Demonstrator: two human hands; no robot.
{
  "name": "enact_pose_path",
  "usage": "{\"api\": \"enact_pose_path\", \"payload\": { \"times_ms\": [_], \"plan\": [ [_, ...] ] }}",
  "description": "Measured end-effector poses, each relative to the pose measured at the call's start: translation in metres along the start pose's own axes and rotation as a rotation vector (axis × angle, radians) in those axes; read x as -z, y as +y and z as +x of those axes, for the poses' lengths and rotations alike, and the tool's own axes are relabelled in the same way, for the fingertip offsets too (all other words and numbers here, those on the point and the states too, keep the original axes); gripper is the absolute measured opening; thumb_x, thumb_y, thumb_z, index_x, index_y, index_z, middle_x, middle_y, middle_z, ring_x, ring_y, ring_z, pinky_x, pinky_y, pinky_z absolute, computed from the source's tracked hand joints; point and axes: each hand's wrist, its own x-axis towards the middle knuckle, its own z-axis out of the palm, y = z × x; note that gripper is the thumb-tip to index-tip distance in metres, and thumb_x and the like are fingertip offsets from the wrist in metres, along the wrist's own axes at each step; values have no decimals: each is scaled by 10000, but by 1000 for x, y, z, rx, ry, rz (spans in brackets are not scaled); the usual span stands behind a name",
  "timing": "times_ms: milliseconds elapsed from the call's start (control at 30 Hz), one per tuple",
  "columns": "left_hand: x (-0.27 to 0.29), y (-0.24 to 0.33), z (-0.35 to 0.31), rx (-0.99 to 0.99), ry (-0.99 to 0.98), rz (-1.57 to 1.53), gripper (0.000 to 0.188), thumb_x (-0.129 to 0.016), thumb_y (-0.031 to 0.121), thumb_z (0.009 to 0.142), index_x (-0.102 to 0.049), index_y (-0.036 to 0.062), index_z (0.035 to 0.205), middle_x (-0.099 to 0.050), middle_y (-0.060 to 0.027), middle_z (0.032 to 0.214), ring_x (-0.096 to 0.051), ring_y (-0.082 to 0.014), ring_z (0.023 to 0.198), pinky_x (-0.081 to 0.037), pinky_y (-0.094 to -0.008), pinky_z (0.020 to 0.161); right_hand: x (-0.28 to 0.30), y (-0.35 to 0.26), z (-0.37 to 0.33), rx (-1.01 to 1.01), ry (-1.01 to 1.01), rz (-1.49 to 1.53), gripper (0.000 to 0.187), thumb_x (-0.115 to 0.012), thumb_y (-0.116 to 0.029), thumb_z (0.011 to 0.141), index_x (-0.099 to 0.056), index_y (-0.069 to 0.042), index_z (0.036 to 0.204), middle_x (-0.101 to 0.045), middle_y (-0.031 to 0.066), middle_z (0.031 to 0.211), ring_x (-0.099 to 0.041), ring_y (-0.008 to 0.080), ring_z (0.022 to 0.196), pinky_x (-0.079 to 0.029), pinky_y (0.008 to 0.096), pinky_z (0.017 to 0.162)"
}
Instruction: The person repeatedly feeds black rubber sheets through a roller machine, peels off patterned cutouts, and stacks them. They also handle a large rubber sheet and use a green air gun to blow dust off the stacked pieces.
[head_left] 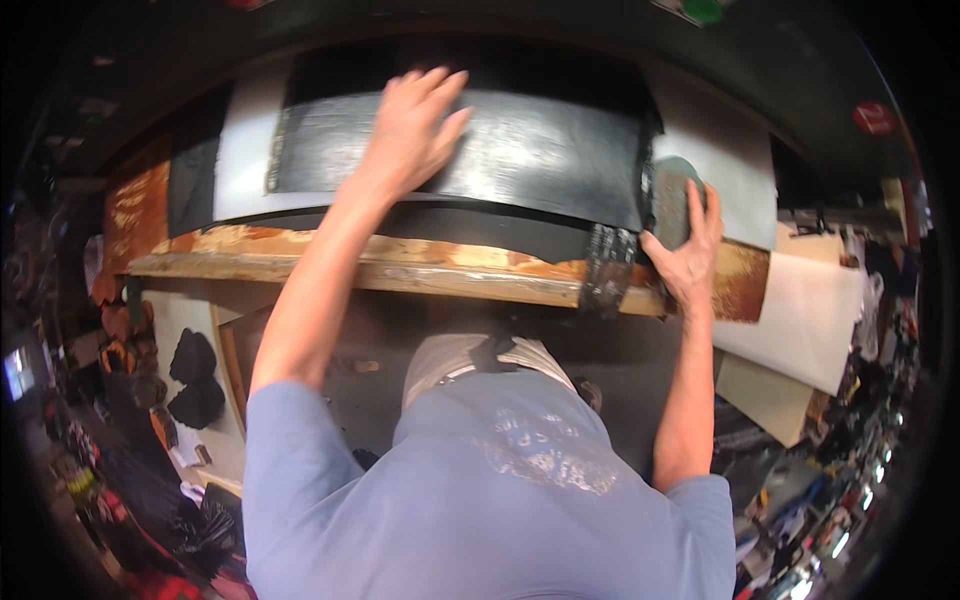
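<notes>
Left hand [408,135]: fingers spread, over the black sheet [560,150]; can't tell if your palm touches. Your right hand [690,255] grips the grey-green block [673,195], thumb and fingers around it, at the sheet's right end. Sheet lies lengthwise near the bench's [430,277] front edge; black wrap [605,268] crosses that edge, left of your right hand.

Past the right end of the workbench [450,283] I see a white sheet [800,310] lapping a beige board [765,400]; below its left corner, dark rounded pieces [195,402] against a pale panel [228,440].
</notes>
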Motion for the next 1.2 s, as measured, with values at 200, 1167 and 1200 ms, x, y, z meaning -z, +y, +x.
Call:
{"api": "enact_pose_path", "payload": {
  "times_ms": [200,1167,1200],
  "plan": [
    [62,73,-111,280,-211,-413,52,-792,62,885,-766,20,900,-742,-94,886,-690,-300,857,-545,-411,753,19,6,10,11,-128,11,945,-864,-246,665,-540,-51,1532,-384,203,1645,-429,421,1453,-423,503,1206],
    [-21,63,8,77,-544,-292,605,-728,369,990,-583,113,1519,-433,-173,1667,-318,-432,1578,-238,-600,1289,-34,-88,-59,-543,-143,345,292,-720,-217,1015,-701,32,1166,-713,134,948,-654,226,825,-529,390,780],
    [-26,64,7,77,-623,-237,626,-717,379,999,-560,119,1547,-429,-158,1676,-291,-416,1596,-214,-582,1304,-30,-82,-57,-660,-224,550,233,-678,-196,1048,-697,24,1123,-688,112,910,-624,203,801,-513,366,759]
  ]
}}
